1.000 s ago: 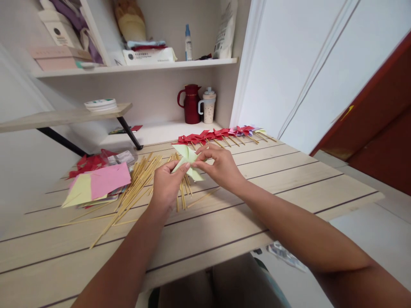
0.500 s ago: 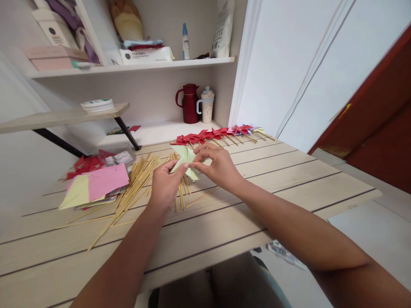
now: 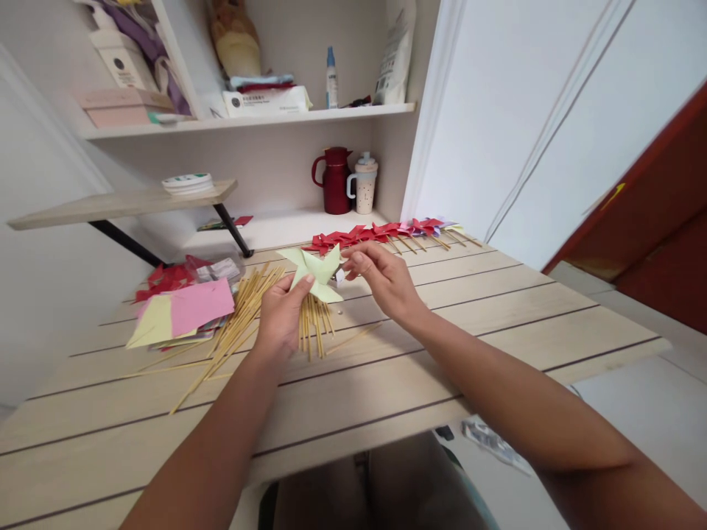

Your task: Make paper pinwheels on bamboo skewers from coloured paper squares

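Note:
A pale green paper pinwheel is in my left hand, its thumb pressing on the folded paper and its fingers behind. The pinwheel's pointed blades spread outward. My right hand hovers just right of the pinwheel, fingers loosely bent and apart, with nothing visible in them. Beneath the pinwheel, thin wooden sticks lie on the tabletop. A small white and dark item shows between the pinwheel and my right hand; its kind is unclear.
A pile of sticks lies left, beside pink paper sheets and red paper. Red pinwheels on sticks line the table's back. A dark red jug and a cup stand behind. A small raised shelf is at left.
My right hand has let go of the pinwheel and drawn slightly right. The pinwheel's blades now face me more openly in my left hand. The view has shifted a little left.

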Tool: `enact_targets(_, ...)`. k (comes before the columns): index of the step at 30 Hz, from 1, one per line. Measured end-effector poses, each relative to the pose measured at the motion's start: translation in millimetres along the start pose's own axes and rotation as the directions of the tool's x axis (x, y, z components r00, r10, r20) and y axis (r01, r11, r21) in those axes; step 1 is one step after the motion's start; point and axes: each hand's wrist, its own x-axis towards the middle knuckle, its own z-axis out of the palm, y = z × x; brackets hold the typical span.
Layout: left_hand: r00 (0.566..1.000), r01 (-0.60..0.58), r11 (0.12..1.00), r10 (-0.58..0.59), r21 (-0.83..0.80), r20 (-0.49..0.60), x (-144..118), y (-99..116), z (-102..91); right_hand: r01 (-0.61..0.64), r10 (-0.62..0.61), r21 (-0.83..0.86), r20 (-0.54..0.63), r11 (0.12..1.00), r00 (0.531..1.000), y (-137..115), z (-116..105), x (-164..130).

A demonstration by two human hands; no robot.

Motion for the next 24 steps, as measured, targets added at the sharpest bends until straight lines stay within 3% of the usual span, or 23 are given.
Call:
enact_targets(5, 0.998, -0.067, 0.960, 0.068, 0.273, 0.006, 3.3, -7.7, -9.2, -0.024, 0.028, -0.052, 0.065, 0.998, 0.997, 4.1, 1.7, -1.4)
enact_targets(7, 0.991, -0.134, 0.890, 0.122, 0.436, 0.054, 3.7, -11.3, -12.0, -0.032, 0.037, -0.062, 0.077, 0.998, 0.996, 6.6, 1.1, -0.8)
enact_targets(10, 0.954, -0.297, 0.749, 0.208, 0.593, 0.214, 2.5, -16.4, -13.1, -0.045, 0.051, -0.077, 0.090, 0.996, 0.995, 9.5, 0.2, 0.0)
enact_targets(14, 0.852, -0.507, 0.581, 0.228, 0.636, 0.471, -1.2, -21.8, -10.5, -0.030, 0.038, -0.083, 0.101, 0.996, 0.994, 9.4, 0.3, -0.1)
enact_targets(17, 0.783, -0.601, 0.482, 0.199, 0.637, 0.589, -3.2, -25.4, -9.4, -0.029, 0.038, -0.081, 0.104, 0.996, 0.994, 6.3, 0.7, -0.3)
enact_targets(20, 0.749, -0.643, 0.437, 0.191, 0.628, 0.634, -3.8, -27.4, -9.7, 0.009, 0.001, -0.089, 0.109, 0.996, 0.994, 1.9, 0.5, -0.1)
enact_targets(24, 0.739, -0.657, 0.424, 0.196, 0.623, 0.645, -4.0, -26.0, -10.1, 0.081, -0.075, -0.111, 0.057, 0.990, 0.996, -3.8, -1.0, 0.5)
